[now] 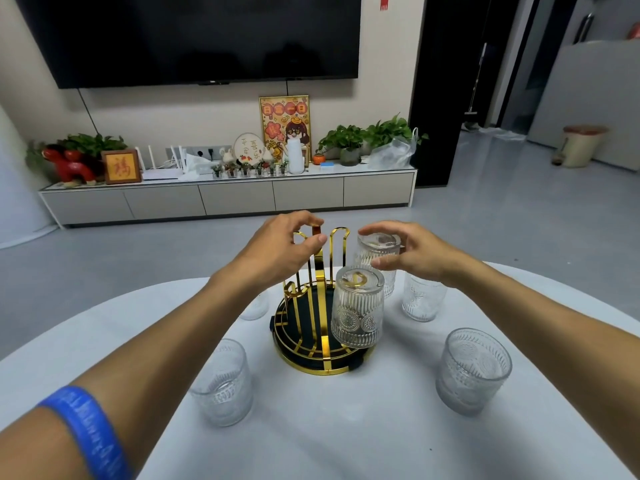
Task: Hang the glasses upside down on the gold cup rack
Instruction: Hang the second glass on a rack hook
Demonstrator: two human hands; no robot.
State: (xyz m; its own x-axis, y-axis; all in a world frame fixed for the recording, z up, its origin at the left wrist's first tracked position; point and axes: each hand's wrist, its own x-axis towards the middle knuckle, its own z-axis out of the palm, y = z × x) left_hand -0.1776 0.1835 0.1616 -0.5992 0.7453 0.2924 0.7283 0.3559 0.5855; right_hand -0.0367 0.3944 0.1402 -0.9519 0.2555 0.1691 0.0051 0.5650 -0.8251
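The gold cup rack (320, 365) stands on a round black base in the middle of the white table. One embossed glass (358, 308) hangs upside down on a near prong. A second upside-down glass (377, 259) sits on a far right prong, with my right hand (412, 252) curled around its top. My left hand (282, 242) hovers over the rack's upper loops, fingers pinched near a prong; whether it touches it is unclear. Upright glasses stand around the rack: near left (221, 382), near right (472, 370), far right (424, 299), and one (256, 306) partly hidden under my left forearm.
The white table (346, 438) has a curved far edge, with grey floor beyond. A low TV cabinet (228, 199) with plants and ornaments runs along the far wall under a large television. A blue wristband (86, 431) is on my left arm.
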